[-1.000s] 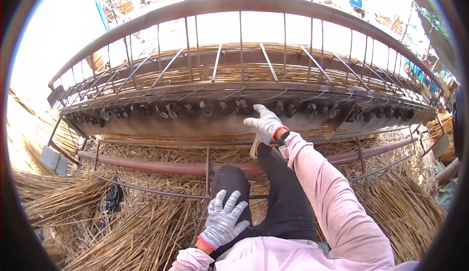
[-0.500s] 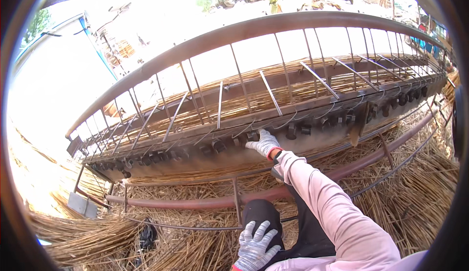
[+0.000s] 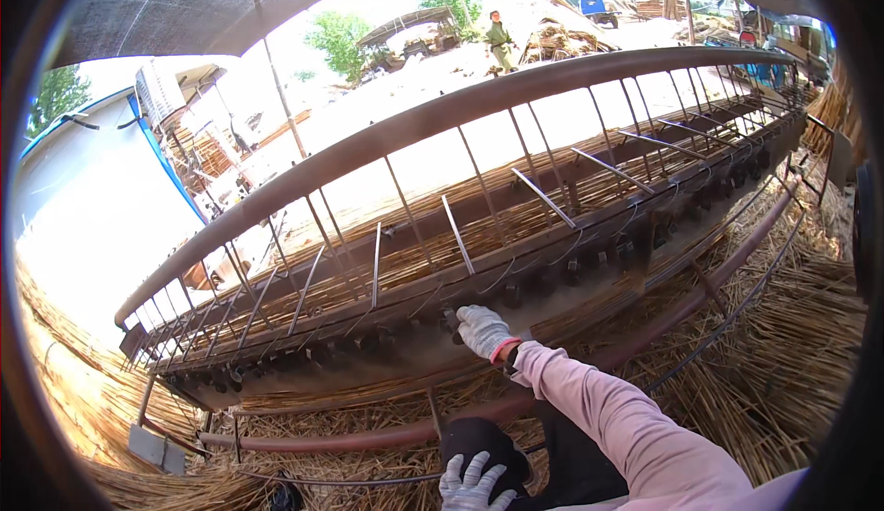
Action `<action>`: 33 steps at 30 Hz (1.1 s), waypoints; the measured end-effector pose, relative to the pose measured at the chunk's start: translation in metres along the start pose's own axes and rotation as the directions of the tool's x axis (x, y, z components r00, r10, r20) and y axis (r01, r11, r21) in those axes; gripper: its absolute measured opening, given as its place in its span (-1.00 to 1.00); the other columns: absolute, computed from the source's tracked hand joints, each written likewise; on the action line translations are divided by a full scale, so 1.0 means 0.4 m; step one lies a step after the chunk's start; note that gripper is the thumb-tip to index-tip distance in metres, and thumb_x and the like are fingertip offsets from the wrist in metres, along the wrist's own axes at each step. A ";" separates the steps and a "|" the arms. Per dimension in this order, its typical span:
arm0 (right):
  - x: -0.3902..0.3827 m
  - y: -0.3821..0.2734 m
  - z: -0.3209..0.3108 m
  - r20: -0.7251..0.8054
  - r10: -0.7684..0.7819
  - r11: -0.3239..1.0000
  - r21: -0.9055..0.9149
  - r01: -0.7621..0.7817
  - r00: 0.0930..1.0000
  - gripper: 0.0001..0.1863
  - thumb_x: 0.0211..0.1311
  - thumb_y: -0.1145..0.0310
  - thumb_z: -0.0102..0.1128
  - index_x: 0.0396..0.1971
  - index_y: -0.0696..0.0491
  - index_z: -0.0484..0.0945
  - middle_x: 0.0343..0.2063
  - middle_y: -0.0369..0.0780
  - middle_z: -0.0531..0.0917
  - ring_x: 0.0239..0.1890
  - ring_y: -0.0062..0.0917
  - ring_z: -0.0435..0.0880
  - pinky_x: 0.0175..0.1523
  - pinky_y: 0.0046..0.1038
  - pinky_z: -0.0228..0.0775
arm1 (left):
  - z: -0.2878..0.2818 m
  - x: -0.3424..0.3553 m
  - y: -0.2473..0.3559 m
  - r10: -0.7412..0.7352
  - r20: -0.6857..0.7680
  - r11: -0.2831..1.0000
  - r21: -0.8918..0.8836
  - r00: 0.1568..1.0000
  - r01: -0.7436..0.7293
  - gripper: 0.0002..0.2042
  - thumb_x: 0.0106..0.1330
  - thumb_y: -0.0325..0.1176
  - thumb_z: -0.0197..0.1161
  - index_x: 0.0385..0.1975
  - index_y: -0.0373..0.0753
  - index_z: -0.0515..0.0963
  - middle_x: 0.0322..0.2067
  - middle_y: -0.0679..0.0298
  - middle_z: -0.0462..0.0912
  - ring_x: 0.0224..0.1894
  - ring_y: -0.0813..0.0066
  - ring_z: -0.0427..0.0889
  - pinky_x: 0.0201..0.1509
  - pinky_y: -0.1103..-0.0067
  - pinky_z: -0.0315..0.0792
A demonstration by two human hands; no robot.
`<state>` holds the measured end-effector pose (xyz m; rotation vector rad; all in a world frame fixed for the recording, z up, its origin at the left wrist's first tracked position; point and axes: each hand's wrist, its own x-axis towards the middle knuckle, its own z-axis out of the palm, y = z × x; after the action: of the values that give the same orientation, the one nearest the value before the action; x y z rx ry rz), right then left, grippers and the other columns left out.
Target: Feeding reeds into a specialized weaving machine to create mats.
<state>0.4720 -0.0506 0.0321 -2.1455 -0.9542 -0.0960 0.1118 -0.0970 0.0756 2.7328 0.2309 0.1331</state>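
Observation:
My right hand, in a grey-white glove with pink cuff, reaches to a row of small dark metal fittings along the front plate of a long metal rack. Its fingers are bent at one fitting; what they hold is hidden. My left hand, gloved alike, rests on my dark-trousered knee, fingers spread. Thin reed stalks lie lengthwise in the rack behind upright rods and slanted bars. Pale bent wires hang along the front beam.
Straw and reed bundles cover the ground around a low reddish pipe. A white panel is at left, under dark netting. A person in green stands beyond the rack, near wood piles and a blue vehicle.
The view has swung up and round, so the rack slants and more background shows. My right hand's fingers have gone from extended to bent at a fitting. My left hand stays on the knee.

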 end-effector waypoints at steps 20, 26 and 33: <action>-0.083 0.048 -0.100 -0.030 0.251 0.942 0.239 -0.237 0.967 -0.48 0.24 -0.08 0.33 -0.13 0.12 0.67 -0.15 0.00 0.70 -0.01 -0.06 0.64 0.12 -0.17 0.45 | 0.013 -0.014 -0.007 0.033 -0.099 0.999 0.022 0.995 -0.031 -0.51 0.13 -0.14 0.46 0.11 -0.05 0.61 0.35 0.18 0.40 0.46 -0.11 0.15 0.51 0.10 0.08; -0.080 0.025 -0.108 -0.113 0.300 0.923 0.287 -0.258 0.947 -0.56 0.25 0.00 0.33 -0.27 0.14 0.67 -0.22 0.01 0.68 -0.09 -0.04 0.64 0.05 -0.16 0.44 | 0.012 -0.011 -0.009 0.020 -0.092 1.000 0.015 0.996 -0.019 -0.51 0.13 -0.13 0.47 0.10 -0.05 0.62 0.35 0.18 0.42 0.46 -0.10 0.15 0.52 0.11 0.07; -0.063 0.036 -0.096 0.106 0.389 0.734 0.565 -0.377 0.915 -0.54 0.21 -0.01 0.41 -0.20 0.13 0.67 -0.17 -0.06 0.71 -0.12 -0.29 0.69 0.02 -0.32 0.46 | 0.020 -0.012 -0.017 0.037 -0.104 0.999 0.005 0.994 -0.037 -0.51 0.14 -0.12 0.47 0.09 -0.05 0.63 0.34 0.17 0.42 0.46 -0.11 0.16 0.52 0.10 0.08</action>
<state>0.4723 -0.0981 0.0411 -1.7093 -0.4205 0.3420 0.1071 -0.0947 0.0653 2.7367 0.2097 0.2857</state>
